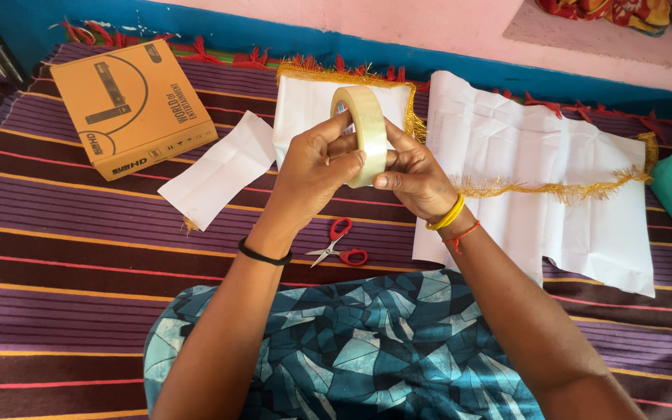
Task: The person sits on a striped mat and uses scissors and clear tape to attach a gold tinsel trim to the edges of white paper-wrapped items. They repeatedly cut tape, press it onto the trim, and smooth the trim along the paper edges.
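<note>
Pale yellowish roll of clear adhesive tape (pixel 362 134), held upright on edge above the purple striped mat (pixel 79 257). Left hand (pixel 313 167): fingers closed round the roll's near side, thumb pressed on the outer band. Right hand (pixel 414 177): fingers gripping the far side, thumb under the rim. Directly below the roll: small red-handled scissors (pixel 340 243), blades closed. Behind the roll: white paper sheets (pixel 523 155) edged with gold tinsel fringe (pixel 554 189). Left of the roll: loose white sheet (pixel 219 169), then an orange cardboard box (pixel 130 105). Risk, judged: the free tape end may fold back and stick to itself or the fingers; a slipped grip would drop the roll onto the scissors.
</note>
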